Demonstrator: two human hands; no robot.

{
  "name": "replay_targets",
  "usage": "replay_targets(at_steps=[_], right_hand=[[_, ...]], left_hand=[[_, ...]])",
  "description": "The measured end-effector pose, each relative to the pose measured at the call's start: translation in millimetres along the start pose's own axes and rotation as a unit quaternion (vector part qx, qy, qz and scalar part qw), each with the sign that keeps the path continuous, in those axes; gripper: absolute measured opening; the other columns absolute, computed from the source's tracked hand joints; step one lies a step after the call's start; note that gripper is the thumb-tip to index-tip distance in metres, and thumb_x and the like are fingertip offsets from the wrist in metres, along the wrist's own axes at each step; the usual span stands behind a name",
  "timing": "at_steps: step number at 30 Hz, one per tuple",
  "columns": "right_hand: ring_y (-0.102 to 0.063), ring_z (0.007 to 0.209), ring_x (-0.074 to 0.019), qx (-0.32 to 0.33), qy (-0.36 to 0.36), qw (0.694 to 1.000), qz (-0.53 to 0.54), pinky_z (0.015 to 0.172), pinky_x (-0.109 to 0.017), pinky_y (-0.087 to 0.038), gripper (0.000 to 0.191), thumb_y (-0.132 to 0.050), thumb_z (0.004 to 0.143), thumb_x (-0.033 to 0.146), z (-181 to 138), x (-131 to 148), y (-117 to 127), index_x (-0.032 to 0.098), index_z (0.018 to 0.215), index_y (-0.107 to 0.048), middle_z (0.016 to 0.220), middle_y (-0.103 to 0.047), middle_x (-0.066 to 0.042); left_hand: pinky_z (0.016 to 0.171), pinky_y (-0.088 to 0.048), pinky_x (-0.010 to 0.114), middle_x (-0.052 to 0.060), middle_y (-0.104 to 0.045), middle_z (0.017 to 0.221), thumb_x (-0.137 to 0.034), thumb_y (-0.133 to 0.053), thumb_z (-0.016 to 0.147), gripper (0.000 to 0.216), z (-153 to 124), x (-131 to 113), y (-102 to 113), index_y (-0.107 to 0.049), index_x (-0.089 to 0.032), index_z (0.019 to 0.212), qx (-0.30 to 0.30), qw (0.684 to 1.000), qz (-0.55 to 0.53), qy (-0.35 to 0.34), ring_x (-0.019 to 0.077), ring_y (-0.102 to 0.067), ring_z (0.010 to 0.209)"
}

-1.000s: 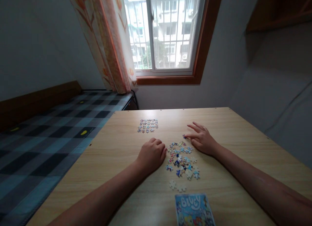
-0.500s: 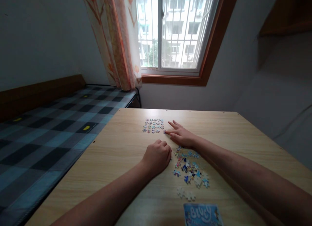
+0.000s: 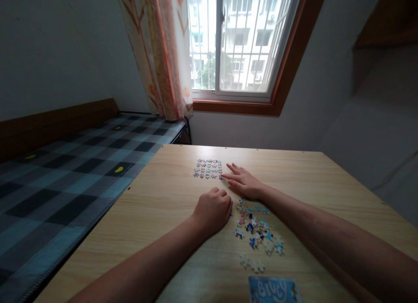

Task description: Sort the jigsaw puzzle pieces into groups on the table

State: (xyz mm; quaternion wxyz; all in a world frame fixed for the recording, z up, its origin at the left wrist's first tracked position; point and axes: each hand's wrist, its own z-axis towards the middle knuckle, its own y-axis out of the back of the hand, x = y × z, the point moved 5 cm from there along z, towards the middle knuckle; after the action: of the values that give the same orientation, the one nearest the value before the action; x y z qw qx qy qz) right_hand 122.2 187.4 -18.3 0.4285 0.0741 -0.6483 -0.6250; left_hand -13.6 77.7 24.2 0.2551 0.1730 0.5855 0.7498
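- Slanting in past the right side of the loose pile of jigsaw pieces [image 3: 250, 227], the right forearm [image 3: 313, 227] carries the right hand [image 3: 241, 181] to just beyond the pile's far end.
- The right hand is palm down and low over the counter [image 3: 156, 198], pointing away from the pile toward its far left.
- Its grip is spread, the fingers apart; the index fingertip touches one small jigsaw piece [image 3: 220, 178] beyond the pile's far left. No pinch shows there.
- That piece lies at the near right corner of the grid of laid-out pieces [image 3: 208, 170], well beyond the pile and to its left; whether it touches its neighbours is too small to tell.
- The left hand [image 3: 214, 209] rests knuckles up on the counter just left of the pile, the left forearm [image 3: 150, 259] running back toward the near left.
- Its grip is curled, the fingers drawn together, tips hidden; a blue bit [image 3: 231, 214] peeks out at its pile-side edge, and I cannot tell whether the hand holds it.
- Two pale jigsaw pieces [image 3: 257, 265] lie just nearer than the pile; nearer again is a blue Bluey-printed pack [image 3: 272, 290], cut off by the frame.
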Motion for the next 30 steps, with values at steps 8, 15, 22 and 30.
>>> replay_targets(at_steps=[8, 15, 22, 30], right_hand=[[-0.01, 0.155, -0.033, 0.002, -0.009, 0.998, 0.068, 0.123, -0.059, -0.009, 0.073, -0.03, 0.095, 0.076, 3, -7, 2, 0.03, 0.148, -0.05, 0.166, -0.021, -0.005], [-0.03, 0.15, -0.0281, -0.125, -0.047, 0.944, 0.3, 0.125, -0.05, -0.017, 0.071, -0.04, 0.095, 0.073, -13, -27, 20, 0.027, 0.148, -0.05, 0.158, -0.042, -0.007], [-0.053, 0.132, -0.0308, -0.233, -0.123, 0.896, 0.357, 0.116, -0.054, -0.033, 0.058, -0.057, 0.092, 0.062, -93, -61, 48, 0.025, 0.135, -0.061, 0.134, -0.065, -0.012], [-0.068, 0.1, -0.0219, -0.355, -0.199, 0.769, 0.493, 0.092, -0.036, -0.056, 0.047, -0.071, 0.081, 0.045, -137, -75, 57, 0.029, 0.125, -0.063, 0.102, -0.073, -0.005]], left_hand=[[0.073, -0.051, 0.034, 0.008, -0.071, 0.086, -0.026, -0.047, 0.097, 0.03, 0, 1, -1, -0.07, -0.016, 0.079, -0.008, 1.0, -0.004, -0.008, 0.0206, -0.062, 0.081], [0.077, -0.052, 0.034, 0.008, -0.072, 0.092, -0.017, -0.047, 0.096, 0.025, -5, 1, -1, -0.07, -0.015, 0.087, 0.054, 0.998, -0.012, 0.018, 0.0203, -0.065, 0.083], [0.073, -0.053, 0.033, 0.012, -0.069, 0.094, -0.005, -0.047, 0.088, 0.024, -14, -9, 7, -0.068, -0.013, 0.096, 0.133, 0.987, 0.023, 0.093, 0.0225, -0.065, 0.088], [0.085, -0.051, 0.039, 0.013, -0.068, 0.101, -0.023, -0.045, 0.098, 0.025, -10, -3, -1, -0.068, -0.015, 0.101, 0.077, 0.994, 0.036, 0.064, 0.0251, -0.059, 0.097]])
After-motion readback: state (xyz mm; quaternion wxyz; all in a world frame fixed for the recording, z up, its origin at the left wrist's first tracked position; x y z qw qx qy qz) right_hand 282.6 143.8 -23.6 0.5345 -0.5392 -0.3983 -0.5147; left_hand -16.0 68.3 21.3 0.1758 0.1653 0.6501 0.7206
